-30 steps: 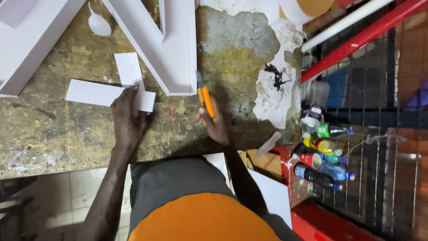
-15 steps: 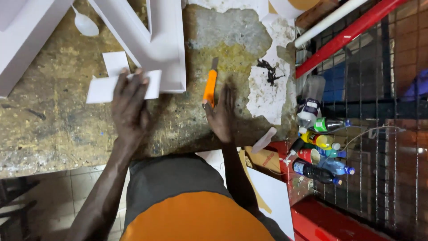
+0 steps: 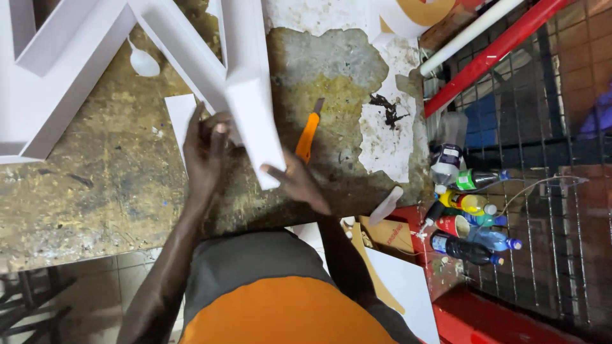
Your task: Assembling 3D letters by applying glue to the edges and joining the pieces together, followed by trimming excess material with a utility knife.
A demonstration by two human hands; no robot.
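Head view, looking down: we see the left hand (image 3: 207,150) holding a white strip (image 3: 256,130), fingers closed on its left edge, against the end of a large white channel letter (image 3: 191,57) on the scuffed worktop (image 3: 95,185). The right hand (image 3: 299,181) steadies the strip's lower end, fingers spread flat, clamped on nothing. We judge the strip placed but not yet fixed. Its long axis runs from upper left to lower right. An orange utility knife (image 3: 307,137) lies just beside it, unused.
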